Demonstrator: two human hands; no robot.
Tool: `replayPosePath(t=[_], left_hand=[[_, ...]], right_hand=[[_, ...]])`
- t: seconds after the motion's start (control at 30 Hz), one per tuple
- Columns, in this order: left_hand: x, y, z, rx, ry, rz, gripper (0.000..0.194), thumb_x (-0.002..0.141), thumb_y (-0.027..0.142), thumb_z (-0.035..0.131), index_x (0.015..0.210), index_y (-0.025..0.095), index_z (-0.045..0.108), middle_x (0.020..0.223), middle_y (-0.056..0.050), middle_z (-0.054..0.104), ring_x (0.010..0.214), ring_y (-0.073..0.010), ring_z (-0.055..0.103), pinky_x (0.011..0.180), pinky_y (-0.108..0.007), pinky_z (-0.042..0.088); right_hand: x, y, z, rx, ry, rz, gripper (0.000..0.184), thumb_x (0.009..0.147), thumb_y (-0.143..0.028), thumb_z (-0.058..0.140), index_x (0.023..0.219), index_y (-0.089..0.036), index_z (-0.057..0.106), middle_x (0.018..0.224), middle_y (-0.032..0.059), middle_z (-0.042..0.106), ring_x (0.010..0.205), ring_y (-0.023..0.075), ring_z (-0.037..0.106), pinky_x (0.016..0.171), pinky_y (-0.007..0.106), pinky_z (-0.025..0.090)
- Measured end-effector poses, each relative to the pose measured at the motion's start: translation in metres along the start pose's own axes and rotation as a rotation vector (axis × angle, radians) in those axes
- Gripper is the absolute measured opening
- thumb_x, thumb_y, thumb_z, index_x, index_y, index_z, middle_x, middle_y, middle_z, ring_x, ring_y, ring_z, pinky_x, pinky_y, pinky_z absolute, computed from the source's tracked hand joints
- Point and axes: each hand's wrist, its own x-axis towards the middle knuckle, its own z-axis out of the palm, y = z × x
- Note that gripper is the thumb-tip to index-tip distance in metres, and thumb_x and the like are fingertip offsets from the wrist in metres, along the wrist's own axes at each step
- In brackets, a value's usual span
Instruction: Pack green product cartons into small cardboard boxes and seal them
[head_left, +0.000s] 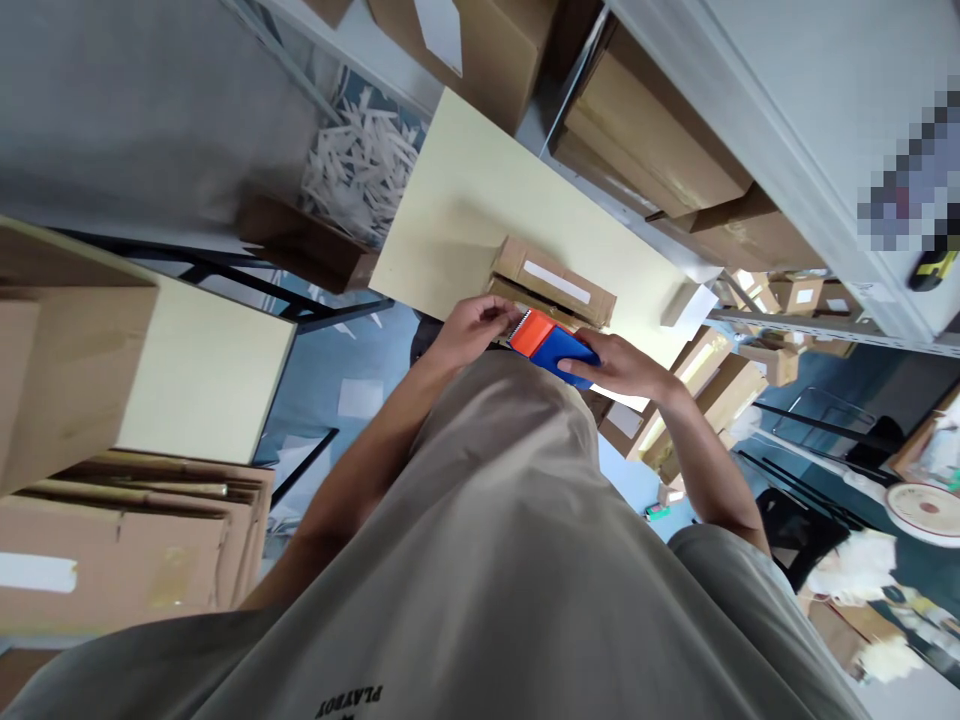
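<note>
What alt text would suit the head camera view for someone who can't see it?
A person's right hand holds a small blue-and-orange object, possibly a spiral notepad, with the left hand at its toothed edge. Just beyond, a cardboard box sits on a cream tabletop, with more cartons around the workspace.

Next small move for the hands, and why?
Probably settle the left hand on the orange end of the blue-and-orange item to steady it: the right hand grips the blue part, and the left is right by the orange end, contact unclear.
</note>
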Motion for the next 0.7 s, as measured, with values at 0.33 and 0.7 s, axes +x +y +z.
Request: replayPosePath(t=[0.33, 0.7], left_hand=[[0.026, 0.017, -0.046, 0.092, 0.216, 0.097, 0.033, 0.092, 0.049, 0.087, 0.091, 0.017, 0.076, 0.081, -0.004, 0.072, 0.079, -0.0175, 0.068, 0.081, -0.032, 0.059], [0.070, -0.013, -0.068, 0.081, 0.289, 0.054, 0.021, 0.088, 0.035, 0.089, 0.088, 0.018, 0.077, 0.074, -0.002, 0.068, 0.072, -0.0154, 0.065, 0.074, -0.029, 0.057]], right_hand=[[-0.020, 0.002, -0.052, -0.046, -0.113, 0.214, 0.062, 0.098, -0.086, 0.069, 0.100, -0.024, 0.071, 0.082, 0.0040, 0.077, 0.072, 0.0240, 0.072, 0.063, 0.035, 0.049], [0.034, 0.032, -0.056, 0.119, -0.132, 0.215, 0.059, 0.092, -0.080, 0.082, 0.098, -0.022, 0.070, 0.075, 0.0033, 0.077, 0.066, 0.0213, 0.072, 0.060, 0.034, 0.056]])
